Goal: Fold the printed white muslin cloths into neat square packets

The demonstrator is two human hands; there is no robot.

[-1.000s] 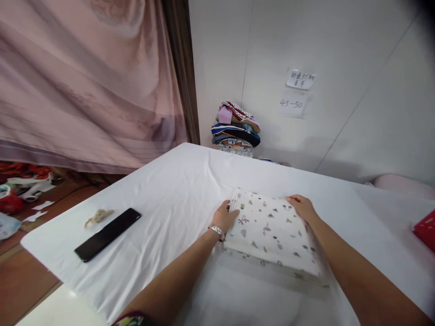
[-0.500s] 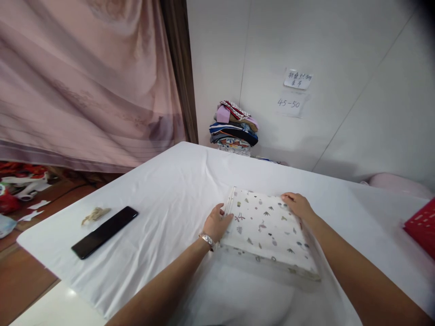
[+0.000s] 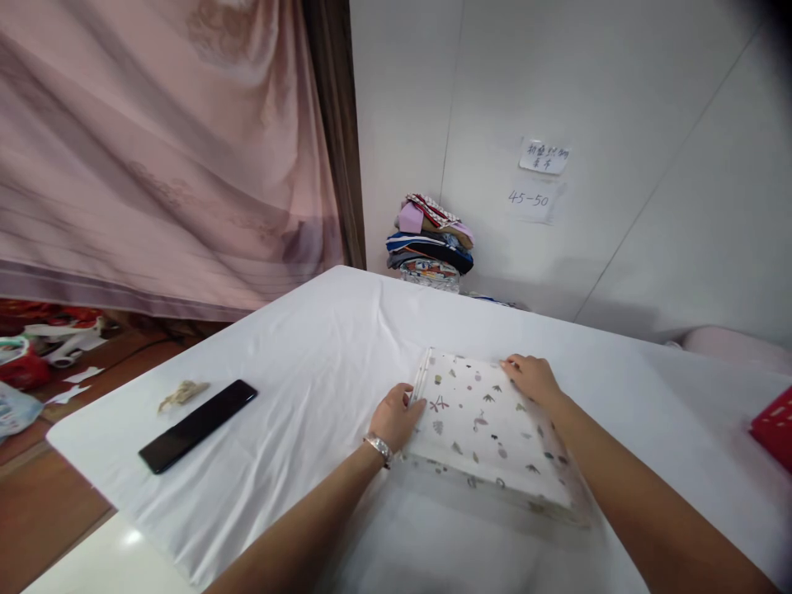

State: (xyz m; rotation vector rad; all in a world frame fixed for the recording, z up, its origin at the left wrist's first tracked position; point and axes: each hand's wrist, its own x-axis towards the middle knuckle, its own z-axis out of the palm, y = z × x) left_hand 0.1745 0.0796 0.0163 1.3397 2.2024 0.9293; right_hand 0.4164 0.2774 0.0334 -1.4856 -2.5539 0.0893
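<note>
A folded white cloth (image 3: 488, 425) with small printed leaves, plants and other figures lies on the white-covered table, its layers showing along the left and near edges. At its left edge is my left hand (image 3: 397, 419), thumb over the top and fingers curled at the side; a silvery bracelet circles that wrist. My right hand (image 3: 530, 378) grips the far edge near the right corner, fingertips on the fabric. Some of its fingers are out of sight. The near right corner of the cloth looks blurred.
A black phone (image 3: 198, 426) and a crumpled beige scrap (image 3: 182, 395) lie on the left of the table (image 3: 297, 355). Behind its far edge rises a pile of folded fabrics (image 3: 430, 243). A red object (image 3: 773, 429) sits at the right edge. A pink curtain (image 3: 167, 148) hangs at the left.
My right hand has slid slightly left along the far edge of the cloth. The left hand keeps its place on the cloth's left edge. The whole view has shifted a little.
</note>
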